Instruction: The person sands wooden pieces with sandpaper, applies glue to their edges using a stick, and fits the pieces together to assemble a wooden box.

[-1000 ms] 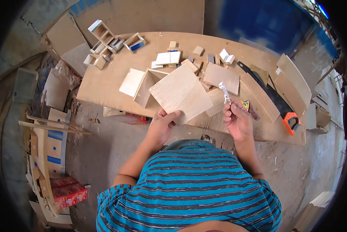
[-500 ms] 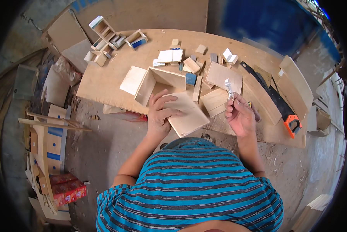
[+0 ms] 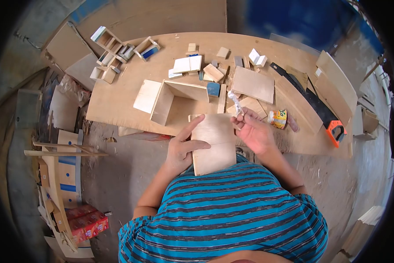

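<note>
My left hand (image 3: pixel 183 149) grips the left side of a thin plywood panel (image 3: pixel 216 142), thumb and fingers spread over it. The panel is held close to my striped shirt, in front of the table edge. Between the fingertips of my right hand (image 3: pixel 256 131) is a crumpled white-silver tube (image 3: pixel 234 101), pointing up and to the left. That hand is at the panel's upper right edge; I cannot tell whether the tube touches the wood. Just beyond the panel a plywood box frame (image 3: pixel 162 103) stands on the table with its front side open.
On the wooden table (image 3: pixel 113 101) are a yellow-labelled jar (image 3: pixel 277 118), a handsaw with an orange handle (image 3: pixel 336 133), a flat board (image 3: pixel 253 84) and several wood offcuts. Small wooden box pieces (image 3: pixel 105 72) stand at the far left. A red carton (image 3: pixel 88 223) lies on the floor.
The panel has turned more upright and moved closer to my body. My right hand has brought the tube left, to the panel's edge. The yellow-labelled jar has come into clear view.
</note>
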A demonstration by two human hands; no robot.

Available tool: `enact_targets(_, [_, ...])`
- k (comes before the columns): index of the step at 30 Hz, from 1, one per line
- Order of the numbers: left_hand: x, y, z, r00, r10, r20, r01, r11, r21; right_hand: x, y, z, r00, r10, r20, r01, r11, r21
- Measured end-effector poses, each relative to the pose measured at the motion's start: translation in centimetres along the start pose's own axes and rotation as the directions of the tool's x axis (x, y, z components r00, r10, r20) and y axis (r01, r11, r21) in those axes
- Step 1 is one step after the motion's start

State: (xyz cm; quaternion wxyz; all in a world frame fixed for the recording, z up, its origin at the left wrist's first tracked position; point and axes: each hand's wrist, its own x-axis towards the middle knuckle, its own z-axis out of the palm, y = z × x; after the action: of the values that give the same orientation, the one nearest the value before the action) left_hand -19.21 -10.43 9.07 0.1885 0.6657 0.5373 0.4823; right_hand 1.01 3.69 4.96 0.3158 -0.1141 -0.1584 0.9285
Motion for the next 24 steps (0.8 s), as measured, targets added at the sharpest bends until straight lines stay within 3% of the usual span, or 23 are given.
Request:
enact_targets(2, [-0.1, -0.7, 0.1, 0.998, -0.030, 0.047, 0.032, 0.999, -0.038, -0.2, 0.9, -0.5, 0.999, -0.031, 0.017, 0.032, 0.999, -0.040])
enact_targets(5, [-0.5, -0.3, -0.8, 0.969, -0.228, 0.097, 0.248, 0.896, -0.369, -0.3, 0.8, -0.8, 0.999, -0.041, 0.013, 0.042, 0.999, -0.015])
enact_targets(7, [-0.5, -1.4, -0.8, 0.991, -0.120, 0.067, 0.134, 0.950, -0.284, -0.3, 0.7, -0.8, 0.999, -0.047, 0.023, 0.047, 0.999, 0.006])
enact_targets(9, [-0.3, -1.3, -0.6, 0.982, -0.186, 0.036, 0.189, 0.957, -0.218, -0.1, 0.5, -0.5, 0.996, -0.067, 0.058, 0.067, 0.998, 0.004])
enact_targets(11, [0.5, 0.2, 0.4, 0.910, -0.415, -0.016, 0.405, 0.895, -0.186, 0.0, 0.6, -0.2, 0.986, -0.137, 0.093, 0.140, 0.990, -0.032])
enact_targets(12, [0.3, -1.4, 1.2, 0.910, -0.407, -0.078, 0.383, 0.898, -0.217, 0.1, 0.6, 0.0, 0.979, -0.167, 0.115, 0.174, 0.984, -0.050])
enact_targets(15, [1.0, -3.6, 1.3, 0.825, -0.564, -0.022, 0.494, 0.740, -0.456, -0.6, 0.2, 1.2, 0.978, -0.125, 0.164, 0.153, 0.974, -0.165])
enact_targets(16, [2.1, -3.2, 2.0, 0.803, -0.584, -0.123, 0.405, 0.685, -0.605, -0.6, 0.3, 1.4, 0.977, -0.091, 0.194, 0.120, 0.982, -0.144])
enact_targets(21, [3.6, -5.7, 1.4, 0.912, -0.397, -0.107, 0.301, 0.823, -0.482, -0.6, 0.7, 2.2, 0.972, 0.032, 0.234, 0.008, 0.986, -0.169])
enact_targets(24, [4.5, -6.9, 0.8, 0.980, -0.184, -0.076, 0.148, 0.929, -0.340, -0.6, 0.1, 1.7, 0.991, 0.069, 0.112, -0.048, 0.982, -0.181])
